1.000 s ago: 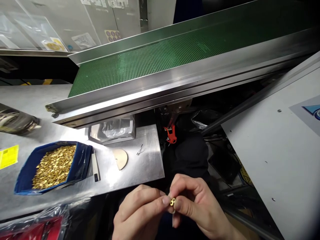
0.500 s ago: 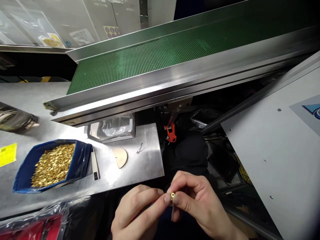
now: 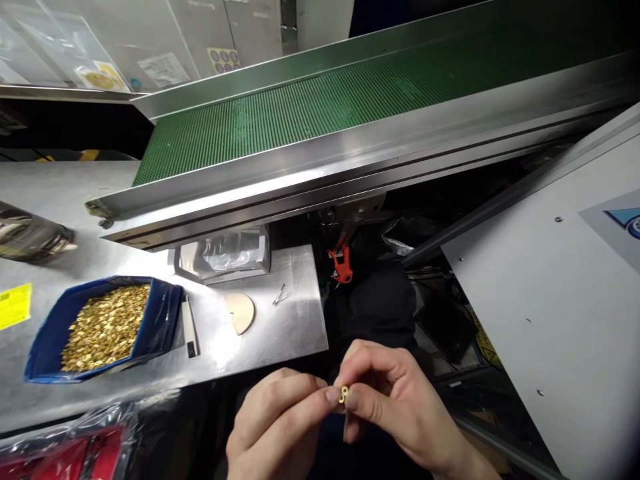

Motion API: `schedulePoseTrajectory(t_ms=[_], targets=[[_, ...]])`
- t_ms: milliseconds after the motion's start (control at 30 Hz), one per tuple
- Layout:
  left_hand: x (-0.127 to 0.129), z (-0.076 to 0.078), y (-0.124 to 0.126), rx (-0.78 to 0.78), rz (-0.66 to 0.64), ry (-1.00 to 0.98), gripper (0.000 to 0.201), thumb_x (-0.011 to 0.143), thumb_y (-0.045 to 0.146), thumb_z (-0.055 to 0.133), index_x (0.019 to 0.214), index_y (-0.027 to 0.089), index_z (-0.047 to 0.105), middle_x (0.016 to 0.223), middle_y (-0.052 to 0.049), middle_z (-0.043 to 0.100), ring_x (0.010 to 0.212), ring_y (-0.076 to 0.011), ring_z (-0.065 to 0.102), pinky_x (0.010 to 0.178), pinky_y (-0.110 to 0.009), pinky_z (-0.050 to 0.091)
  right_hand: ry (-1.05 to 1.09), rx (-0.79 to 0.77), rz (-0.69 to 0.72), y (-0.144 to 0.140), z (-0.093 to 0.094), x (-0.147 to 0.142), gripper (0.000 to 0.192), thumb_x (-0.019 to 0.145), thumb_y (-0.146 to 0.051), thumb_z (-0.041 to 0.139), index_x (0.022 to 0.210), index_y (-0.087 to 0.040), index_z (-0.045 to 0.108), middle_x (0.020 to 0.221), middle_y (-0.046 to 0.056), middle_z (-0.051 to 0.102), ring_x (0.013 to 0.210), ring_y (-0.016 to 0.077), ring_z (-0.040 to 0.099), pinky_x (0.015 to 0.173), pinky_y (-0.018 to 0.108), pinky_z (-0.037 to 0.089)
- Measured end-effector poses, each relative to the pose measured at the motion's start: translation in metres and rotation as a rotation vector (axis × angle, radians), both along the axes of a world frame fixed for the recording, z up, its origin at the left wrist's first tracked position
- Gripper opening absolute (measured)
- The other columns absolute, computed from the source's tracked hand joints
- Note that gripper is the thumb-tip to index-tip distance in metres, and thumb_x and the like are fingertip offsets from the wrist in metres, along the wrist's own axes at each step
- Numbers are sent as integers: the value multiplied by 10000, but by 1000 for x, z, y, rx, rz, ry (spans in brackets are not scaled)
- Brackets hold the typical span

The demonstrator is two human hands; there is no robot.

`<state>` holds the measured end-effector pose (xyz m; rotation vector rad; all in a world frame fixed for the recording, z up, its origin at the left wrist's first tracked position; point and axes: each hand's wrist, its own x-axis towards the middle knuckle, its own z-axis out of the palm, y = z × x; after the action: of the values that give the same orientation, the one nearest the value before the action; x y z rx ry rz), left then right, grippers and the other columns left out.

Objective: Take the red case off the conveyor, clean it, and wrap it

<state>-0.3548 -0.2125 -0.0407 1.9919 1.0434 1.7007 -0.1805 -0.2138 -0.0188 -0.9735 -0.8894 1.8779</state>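
At the lower middle, in front of the body, my left hand (image 3: pixel 285 417) and my right hand (image 3: pixel 395 403) meet fingertip to fingertip. Both pinch a small brass part (image 3: pixel 343 395) that has a round hole at its top and looks roughly S-shaped; the fingertips cover its edges. To the left on the metal bench, a blue bin (image 3: pixel 43 343) holds a heap of small brass parts (image 3: pixel 107 327). Nothing else is visible in either hand.
A green conveyor belt (image 3: pixel 280 113) crosses behind the bench (image 3: pixel 295 327). On the bench lie a tan disc (image 3: pixel 242 313), a narrow knife-like tool (image 3: pixel 189 328), small metal pins (image 3: pixel 281 295) and a clear-topped box (image 3: pixel 225 257). A white panel (image 3: pixel 540 280) slants at right.
The brass part has turned slightly between my fingertips, showing more of its curved lower portion. My left fingers have shifted a little to the right; my right hand is nearly still.
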Motion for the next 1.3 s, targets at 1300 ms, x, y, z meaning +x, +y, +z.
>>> schedulePoseTrajectory(t_ms=[1300], targets=[[-6, 8, 3, -427, -270, -170, 183, 860, 37, 760, 997, 158, 752, 852, -15, 727, 753, -109, 695, 657, -185, 587, -331, 545, -58, 5, -4, 8, 108, 897, -111, 764, 959, -192, 800, 805, 13, 748, 783, 120, 673, 747, 213, 541]])
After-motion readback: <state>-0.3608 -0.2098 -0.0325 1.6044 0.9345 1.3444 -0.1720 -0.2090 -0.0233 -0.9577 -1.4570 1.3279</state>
